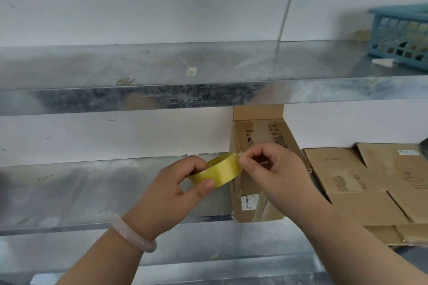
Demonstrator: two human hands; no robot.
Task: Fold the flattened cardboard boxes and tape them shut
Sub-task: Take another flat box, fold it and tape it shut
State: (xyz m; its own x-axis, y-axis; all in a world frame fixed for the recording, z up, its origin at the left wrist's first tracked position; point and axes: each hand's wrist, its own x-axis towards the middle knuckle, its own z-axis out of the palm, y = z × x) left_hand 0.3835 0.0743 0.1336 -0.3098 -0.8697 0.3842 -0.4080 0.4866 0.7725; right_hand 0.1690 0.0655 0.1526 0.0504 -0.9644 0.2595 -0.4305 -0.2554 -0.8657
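The flattened cardboard boxes [361, 183] are stacked on the metal shelf [92, 192], right of the hands. Light and stiff, they are probably best taken by their edges. The tape roll [215, 172] is gripped by the left hand [171, 194], and its sticky end is pinched by the right hand [275, 169].

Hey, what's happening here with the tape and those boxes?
A person's left hand grips a yellow tape roll while the right hand pinches at its loose end, apparently starting a strip. Behind the hands, a cardboard box sits on the metal shelf, and flattened cardboard boxes are stacked to its right. No strip is pulled out yet.
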